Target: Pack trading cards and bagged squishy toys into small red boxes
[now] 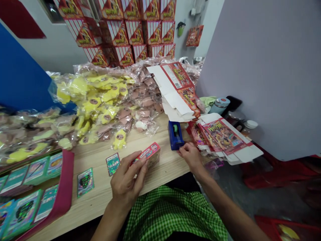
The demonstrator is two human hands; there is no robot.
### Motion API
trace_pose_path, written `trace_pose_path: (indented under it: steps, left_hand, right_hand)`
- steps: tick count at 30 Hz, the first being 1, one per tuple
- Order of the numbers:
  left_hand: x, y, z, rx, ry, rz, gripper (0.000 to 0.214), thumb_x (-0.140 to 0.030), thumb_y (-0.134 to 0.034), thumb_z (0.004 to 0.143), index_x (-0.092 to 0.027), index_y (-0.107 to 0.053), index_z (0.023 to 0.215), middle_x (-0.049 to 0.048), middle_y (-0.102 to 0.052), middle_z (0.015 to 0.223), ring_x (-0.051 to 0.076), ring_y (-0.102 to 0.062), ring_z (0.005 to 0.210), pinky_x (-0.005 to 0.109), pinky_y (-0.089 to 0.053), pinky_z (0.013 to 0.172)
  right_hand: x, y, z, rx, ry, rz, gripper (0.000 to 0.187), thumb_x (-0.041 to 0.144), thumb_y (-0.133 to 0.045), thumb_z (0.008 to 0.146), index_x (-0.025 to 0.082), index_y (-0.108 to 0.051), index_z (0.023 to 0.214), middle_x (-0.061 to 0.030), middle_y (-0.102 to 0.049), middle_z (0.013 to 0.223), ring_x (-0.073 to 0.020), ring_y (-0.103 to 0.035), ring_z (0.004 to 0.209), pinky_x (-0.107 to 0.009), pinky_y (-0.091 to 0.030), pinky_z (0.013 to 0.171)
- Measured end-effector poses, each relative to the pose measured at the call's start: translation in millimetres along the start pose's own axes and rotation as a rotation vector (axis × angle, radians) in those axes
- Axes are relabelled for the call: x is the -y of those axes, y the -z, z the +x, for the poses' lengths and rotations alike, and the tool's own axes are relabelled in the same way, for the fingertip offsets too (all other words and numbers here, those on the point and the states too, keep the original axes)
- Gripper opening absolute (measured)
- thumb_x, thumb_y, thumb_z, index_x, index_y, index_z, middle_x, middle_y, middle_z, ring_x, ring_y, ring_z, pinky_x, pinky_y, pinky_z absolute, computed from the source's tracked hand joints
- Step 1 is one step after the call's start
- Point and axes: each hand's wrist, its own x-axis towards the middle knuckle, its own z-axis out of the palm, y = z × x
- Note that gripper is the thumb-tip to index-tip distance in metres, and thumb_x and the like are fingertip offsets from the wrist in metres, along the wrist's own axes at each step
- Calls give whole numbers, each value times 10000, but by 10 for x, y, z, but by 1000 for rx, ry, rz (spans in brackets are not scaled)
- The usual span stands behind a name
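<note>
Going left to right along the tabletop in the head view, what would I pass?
Maroon tray of green holographic cards, loose holographic card, second loose card, left hand, small red printed box, blue tape dispenser, right hand, flat printed carton blanks

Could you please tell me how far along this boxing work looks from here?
Done: red display boxes stand stacked at the back. In hand: the left hand holds a small red box, and the right hand is beside a blue tape dispenser. Left: flat unfolded red cartons and bagged yellow plush toys lie on the wooden table.
</note>
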Motion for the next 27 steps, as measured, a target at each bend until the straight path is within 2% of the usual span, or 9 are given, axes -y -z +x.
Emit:
trace_pose_path:
  steps: [3, 6, 8, 11, 13, 15, 17, 21, 27]
  left_hand:
    - [-28, 6, 32, 6, -44, 53, 202, -74, -710, 884, -166, -695, 1063, 121, -731, 1125, 214, -737, 970, 344, -636, 849]
    - [-65, 33, 55, 44, -57, 87, 221, -93, -681, 901, -173, -674, 1107, 139, -731, 1143, 234, -738, 1000, 366, -645, 846]
    - [-81, 56, 62, 65, -59, 93, 234, -100, -666, 908, -178, -664, 1128, 138, -738, 1147, 238, -743, 1001, 371, -651, 837]
    - [-78, 80, 62, 80, -90, 94, 209, -92, -657, 915, -167, -673, 1110, 140, -757, 1122, 229, -757, 977, 349, -650, 839]
    - [-63, 84, 59, 76, -111, 102, 189, -90, -662, 914, -154, -681, 1092, 154, -764, 1112, 229, -763, 966, 330, -648, 830]
    - [-50, 80, 57, 64, -116, 95, 184, -89, -662, 914, -154, -683, 1085, 153, -770, 1098, 227, -767, 962, 314, -645, 821]
    - [-44, 75, 56, 50, -96, 74, 203, -89, -663, 911, -167, -673, 1098, 133, -778, 1078, 223, -769, 967, 308, -642, 828]
    - [-47, 82, 64, 18, -25, 52, 354, -120, -684, 906, -183, -607, 1246, 99, -778, 1063, 210, -767, 941, 302, -637, 820]
    - [-57, 133, 126, 164, -20, -38, 282, -119, -608, 952, -201, -667, 1216, 103, -717, 1061, 194, -710, 936, 305, -617, 776]
  right_hand:
    - [-1, 56, -97, -68, 78, -37, 250, 362, -570, 783, 240, -483, 582, -74, -569, 805, -258, -603, 823, -393, -543, 734]
    - [229, 204, -250, -77, 192, -50, 167, 312, -579, 837, 227, -544, 697, -77, -615, 863, -240, -599, 849, -351, -506, 737]
    - [458, 265, -384, 49, 283, -4, 117, 276, -572, 888, 218, -593, 789, -24, -613, 738, -179, -570, 666, -299, -464, 635]
    - [800, 211, -571, 388, 311, 219, 171, 281, -536, 955, 198, -684, 977, 31, -579, 608, -122, -503, 499, -251, -403, 496]
    - [975, 94, -641, 577, 240, 383, 333, 302, -531, 962, 182, -667, 1241, 45, -585, 597, -114, -497, 478, -238, -404, 463]
    - [1088, -46, -655, 670, 174, 490, 563, 314, -546, 949, 153, -502, 1487, 60, -597, 595, -109, -496, 467, -237, -423, 463]
    - [1142, -174, -628, 685, 134, 544, 700, 325, -571, 928, 106, -382, 1565, 64, -606, 591, -107, -510, 467, -242, -442, 474]
    - [1150, -325, -557, 673, 77, 530, 759, 366, -598, 888, 52, -386, 1546, 60, -619, 555, -114, -525, 426, -243, -436, 442]
    - [1126, -321, -559, 667, 15, 538, 809, 372, -605, 848, 57, -332, 1541, 68, -624, 541, -137, -555, 426, -242, -457, 433]
